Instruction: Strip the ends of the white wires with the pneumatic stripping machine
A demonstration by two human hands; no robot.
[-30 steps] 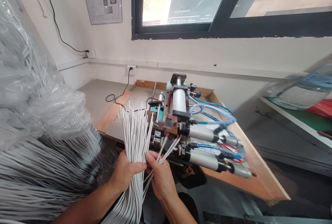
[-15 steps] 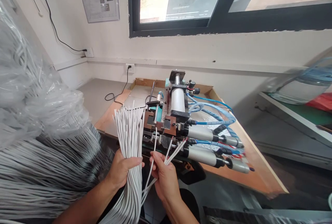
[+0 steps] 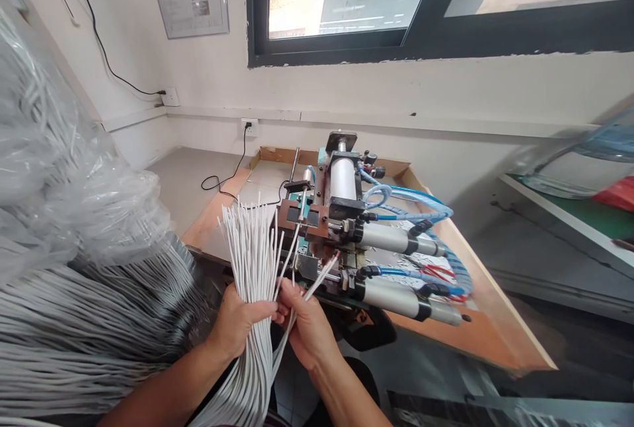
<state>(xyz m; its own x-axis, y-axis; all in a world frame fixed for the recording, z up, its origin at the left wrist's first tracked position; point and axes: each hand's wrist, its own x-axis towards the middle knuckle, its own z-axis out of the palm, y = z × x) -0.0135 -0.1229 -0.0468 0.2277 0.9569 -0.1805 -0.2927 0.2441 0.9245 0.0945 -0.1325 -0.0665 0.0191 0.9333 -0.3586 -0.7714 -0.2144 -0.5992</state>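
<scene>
A thick bundle of light grey cables (image 3: 255,268) stands upright in my left hand (image 3: 238,321), its thumb across the front. Beside it, my right hand (image 3: 304,318) pinches a few separate cables (image 3: 321,276), some with reddish tips. The fingertips of both hands meet or nearly meet at the bundle's right edge. One single cable rises from my right hand toward the brown plates (image 3: 302,217) of the machine. Just beyond the hands is this pneumatic machine (image 3: 343,179), with silver cylinders (image 3: 384,235) and blue hoses.
Many more grey cables (image 3: 99,321) hang at the left, partly under clear plastic (image 3: 74,196). The machine sits in a wood-edged tray (image 3: 495,308) with small scraps. A shelf (image 3: 569,216) holds a large bottle at the right. A window (image 3: 341,4) is above.
My right hand has moved left, up to the bundle. The machine's clamp parts have shifted, and the gap between its two lower cylinders is wider. The view has shifted slightly.
</scene>
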